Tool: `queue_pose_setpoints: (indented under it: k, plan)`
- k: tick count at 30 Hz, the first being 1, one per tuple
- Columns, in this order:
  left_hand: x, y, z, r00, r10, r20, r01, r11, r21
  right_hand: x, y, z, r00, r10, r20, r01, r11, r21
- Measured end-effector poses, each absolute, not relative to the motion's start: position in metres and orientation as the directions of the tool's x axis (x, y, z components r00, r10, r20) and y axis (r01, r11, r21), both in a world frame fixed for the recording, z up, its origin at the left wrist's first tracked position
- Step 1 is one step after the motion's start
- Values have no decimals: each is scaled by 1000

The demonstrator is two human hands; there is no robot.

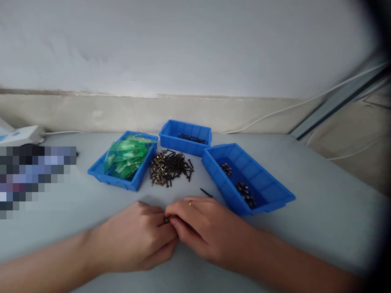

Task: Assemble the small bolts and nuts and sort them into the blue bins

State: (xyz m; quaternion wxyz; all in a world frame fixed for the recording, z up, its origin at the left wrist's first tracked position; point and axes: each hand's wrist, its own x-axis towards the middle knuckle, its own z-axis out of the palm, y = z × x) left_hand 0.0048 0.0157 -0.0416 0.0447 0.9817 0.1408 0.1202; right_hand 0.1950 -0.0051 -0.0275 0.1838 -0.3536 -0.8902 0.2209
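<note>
My left hand [140, 236] and my right hand [207, 228] meet over the near part of the table, fingers curled and touching. Between their fingertips shows a small dark metal piece [167, 219], apparently a screw, pinched by my right hand and resting against my left fingers. What else my left hand holds is hidden. Beyond the hands lies a pile of dark and brassy screws [169, 167]. A single dark screw [206, 192] lies just past my right hand.
A blue bin [114, 183] at the left holds green plastic packets [130, 154]. Another blue bin [183, 143] with dark screws stands at the back. The right blue bin [262, 175] holds small metal parts [245, 194]. A white power strip [24, 134] sits far left.
</note>
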Motion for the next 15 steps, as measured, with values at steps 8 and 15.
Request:
queue_pose_setpoints:
  k: [8, 15]
  plan:
    - [4, 15, -41, 932, 285, 225, 263, -957, 124, 195, -3, -28, -680, 710, 183, 544, 656, -523]
    - [6, 16, -40, 932, 283, 228, 261, -958, 121, 194, -3, -29, -676, 715, 178, 550, 651, -523]
